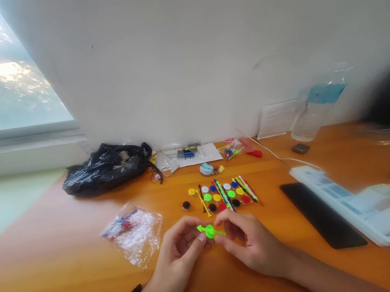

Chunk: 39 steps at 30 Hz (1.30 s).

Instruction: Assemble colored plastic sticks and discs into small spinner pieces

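Note:
A bright green plastic arrow spinner (pixel 209 231) with a round hub is held level above the table. My left hand (pixel 176 254) is closed on it by the arrowhead end, thumb near the hub. At its tail end, my right hand (pixel 254 243) pinches it between thumb and fingers. Just beyond my hands lie several coloured discs, among them a black disc (pixel 186 205) and a yellow disc (pixel 191 192). Mixed in with them are several thin arrows, such as a yellow arrow (pixel 203 204) and a bundle of arrows (pixel 224 195).
A clear plastic bag (pixel 138 235) lies to the left, a black plastic bag (pixel 108 169) behind it. At the back are a paper sheet (pixel 210 152) and a round tin (pixel 206 169). A black phone (pixel 322 215), a power strip (pixel 350 207) and a bottle (pixel 308 119) occupy the right.

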Each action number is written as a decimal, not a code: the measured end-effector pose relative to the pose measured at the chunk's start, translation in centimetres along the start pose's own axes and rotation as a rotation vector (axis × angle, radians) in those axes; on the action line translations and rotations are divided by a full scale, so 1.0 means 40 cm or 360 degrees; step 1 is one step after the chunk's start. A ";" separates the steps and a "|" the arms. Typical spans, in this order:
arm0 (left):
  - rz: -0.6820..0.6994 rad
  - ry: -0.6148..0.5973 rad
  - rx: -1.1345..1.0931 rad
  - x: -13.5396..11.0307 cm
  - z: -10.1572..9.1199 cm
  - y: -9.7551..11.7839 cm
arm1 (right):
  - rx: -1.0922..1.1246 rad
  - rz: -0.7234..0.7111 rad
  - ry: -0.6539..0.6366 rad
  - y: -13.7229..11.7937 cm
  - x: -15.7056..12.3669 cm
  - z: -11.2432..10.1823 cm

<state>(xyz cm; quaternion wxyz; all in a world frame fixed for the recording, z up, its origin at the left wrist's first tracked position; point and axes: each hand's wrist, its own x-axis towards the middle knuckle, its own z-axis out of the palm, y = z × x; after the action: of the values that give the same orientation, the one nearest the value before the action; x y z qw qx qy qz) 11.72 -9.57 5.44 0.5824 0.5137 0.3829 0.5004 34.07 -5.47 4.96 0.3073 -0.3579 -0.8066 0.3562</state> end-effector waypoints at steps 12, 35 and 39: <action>0.0127 0.0126 0.0750 -0.020 0.010 0.003 | -0.0114 -0.0122 0.0114 -0.003 0.013 -0.003; -0.0266 0.0563 0.2375 0.103 -0.315 0.090 | 0.0101 0.0020 0.0052 -0.008 0.005 0.011; -0.0309 0.0563 0.2308 0.101 -0.304 0.088 | 0.0409 0.0200 -0.0154 -0.021 0.001 0.020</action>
<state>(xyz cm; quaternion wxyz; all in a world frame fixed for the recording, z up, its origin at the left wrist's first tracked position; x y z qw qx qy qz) 0.23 -3.10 7.00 0.0695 0.6442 0.7479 0.1443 33.14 -6.12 5.20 0.2884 -0.3478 -0.7441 0.4921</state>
